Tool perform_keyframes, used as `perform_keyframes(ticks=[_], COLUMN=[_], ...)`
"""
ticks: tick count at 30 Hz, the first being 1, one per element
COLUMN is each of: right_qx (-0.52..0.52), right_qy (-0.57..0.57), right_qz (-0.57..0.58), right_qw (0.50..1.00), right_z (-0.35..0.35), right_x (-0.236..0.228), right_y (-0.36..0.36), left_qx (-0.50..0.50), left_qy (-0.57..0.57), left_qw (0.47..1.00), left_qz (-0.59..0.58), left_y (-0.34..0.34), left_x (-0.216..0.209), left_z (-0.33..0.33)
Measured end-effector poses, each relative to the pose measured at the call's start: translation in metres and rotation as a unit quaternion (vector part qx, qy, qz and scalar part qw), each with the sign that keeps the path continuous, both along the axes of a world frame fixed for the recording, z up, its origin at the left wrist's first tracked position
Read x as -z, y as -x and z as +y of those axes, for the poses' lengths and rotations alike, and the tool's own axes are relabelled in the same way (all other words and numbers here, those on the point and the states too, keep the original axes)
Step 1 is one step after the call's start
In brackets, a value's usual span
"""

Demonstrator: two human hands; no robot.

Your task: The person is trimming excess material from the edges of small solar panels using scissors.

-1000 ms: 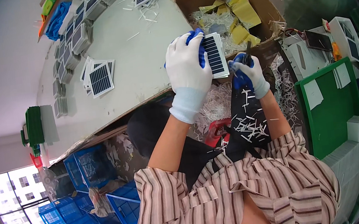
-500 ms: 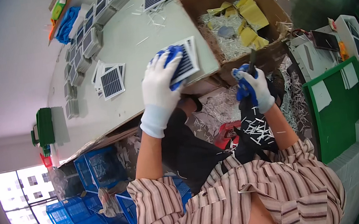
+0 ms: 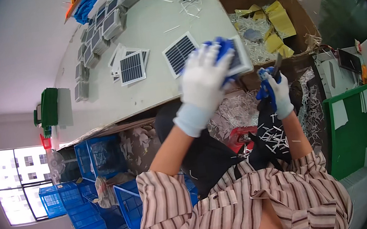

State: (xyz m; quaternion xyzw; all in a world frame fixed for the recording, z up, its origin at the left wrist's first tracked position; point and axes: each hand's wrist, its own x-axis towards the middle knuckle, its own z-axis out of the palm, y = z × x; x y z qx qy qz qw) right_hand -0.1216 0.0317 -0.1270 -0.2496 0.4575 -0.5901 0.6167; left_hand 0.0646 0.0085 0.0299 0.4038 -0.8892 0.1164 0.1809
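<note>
My left hand (image 3: 204, 77), in a white glove with blue fingertips, grips a small solar panel (image 3: 241, 58) at the near edge of the white table (image 3: 149, 31). My right hand (image 3: 274, 91), gloved the same way, holds a dark blade-like tool (image 3: 277, 64) just to the right of that panel, above my lap. Another small solar panel (image 3: 179, 53) lies flat on the table just left of my left hand, and one more (image 3: 131, 67) lies further left.
A cardboard box (image 3: 268, 15) with yellow pieces and white shreds stands right of the table. Stacks of small panels (image 3: 102, 25) line the table's far side. White strips litter my dark lap (image 3: 270, 138). Blue crates (image 3: 98, 172) stand under the table; a green board (image 3: 353, 134) is at right.
My left hand has carried the panel leftward and down toward the table edge, then back a little to the right. My right hand has stayed near my lap with the tool.
</note>
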Motion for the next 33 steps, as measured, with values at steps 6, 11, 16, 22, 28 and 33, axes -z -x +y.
perform_keyframes(ticks=[6, 11, 16, 22, 28, 33], right_qx=[0.006, -0.039, -0.052, -0.099, -0.016, -0.274], right_qy=[0.084, 0.138, 0.263, 0.171, 0.267, 0.333], right_qz=[0.066, 0.101, 0.171, 0.082, 0.246, 0.164], right_qw=[0.994, 0.985, 0.948, 0.977, 0.932, 0.887], right_z=[-0.001, -0.025, -0.021, -0.028, -0.022, 0.033], right_x=[0.012, 0.001, -0.009, -0.007, 0.042, -0.027], right_y=[0.007, 0.000, -0.003, 0.006, -0.006, -0.026], left_qx=[-0.004, -0.049, -0.055, -0.085, -0.101, -0.109], left_qy=[-0.111, -0.027, -0.016, -0.010, -0.012, 0.014], left_qw=[0.979, 0.989, 0.988, 0.988, 0.985, 0.983], left_qz=[0.170, 0.140, 0.144, 0.125, 0.140, 0.144], left_y=[0.043, 0.062, 0.068, 0.075, 0.077, 0.074], left_x=[0.018, 0.027, 0.030, 0.030, 0.033, 0.032], left_z=[0.000, -0.023, -0.022, -0.014, -0.017, -0.019])
